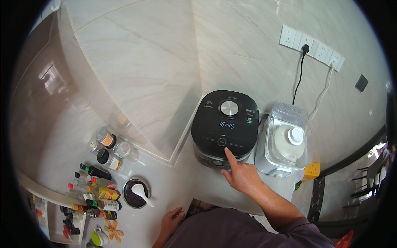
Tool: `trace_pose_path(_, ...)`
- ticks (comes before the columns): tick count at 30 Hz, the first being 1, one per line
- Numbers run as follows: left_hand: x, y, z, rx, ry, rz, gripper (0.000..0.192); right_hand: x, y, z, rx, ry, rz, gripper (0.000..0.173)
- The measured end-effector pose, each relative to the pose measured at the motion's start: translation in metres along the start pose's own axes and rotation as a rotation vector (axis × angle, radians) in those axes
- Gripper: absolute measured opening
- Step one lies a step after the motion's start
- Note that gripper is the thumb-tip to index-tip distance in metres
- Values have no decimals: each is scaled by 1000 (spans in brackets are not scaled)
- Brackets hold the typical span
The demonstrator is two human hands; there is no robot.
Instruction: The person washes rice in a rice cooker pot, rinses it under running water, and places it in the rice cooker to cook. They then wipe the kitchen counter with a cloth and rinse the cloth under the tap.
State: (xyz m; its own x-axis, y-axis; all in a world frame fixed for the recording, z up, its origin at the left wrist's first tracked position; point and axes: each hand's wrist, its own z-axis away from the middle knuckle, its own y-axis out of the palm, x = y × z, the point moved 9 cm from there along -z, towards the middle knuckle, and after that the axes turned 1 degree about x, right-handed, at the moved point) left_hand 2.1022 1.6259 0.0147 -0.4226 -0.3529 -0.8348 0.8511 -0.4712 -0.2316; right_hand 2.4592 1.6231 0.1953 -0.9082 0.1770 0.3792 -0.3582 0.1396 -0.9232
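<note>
A black rice cooker (209, 124) stands against the tiled corner, its lid shut, with a silver round knob (229, 108) and lit digits on a display (226, 125). My right hand (243, 175) reaches over its front edge. The extended index fingertip is at the touch panel, just below the round button (221, 142); the thumb is apart and nothing is held. Low in the picture, my left hand (172, 219) is beside my body at the counter's near edge, holding nothing visible. Whether it touches the counter, I cannot tell.
Right of the cooker is a white appliance (263, 158) with a clear lid. A wall socket strip (296, 39) holds a black plug (305, 48) and a white one. Leftward are a metal bowl (131, 201) of dark contents, a white spoon (140, 191), several sauce bottles (107, 193) and jars (107, 139).
</note>
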Motion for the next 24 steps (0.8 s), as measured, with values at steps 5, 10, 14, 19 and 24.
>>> trace_pose_path(5,-2,1,-5,4,-9,-4,47,7,-10,-1,-16,-34,-3,84)
trace_pose_path(10,1,0,-11,-4,-22,-27,46,0,-2,-1,140,52,0,80)
trace_pose_path(14,-1,1,-15,-21,25,-27,46,-5,-9,-3,31,67,13,83)
trace_pose_path(19,-2,1,-16,-19,-12,-28,47,-18,-10,-4,17,114,0,84)
trace_pose_path(24,-9,2,-12,-15,4,-45,47,-23,-13,-5,37,142,-1,84)
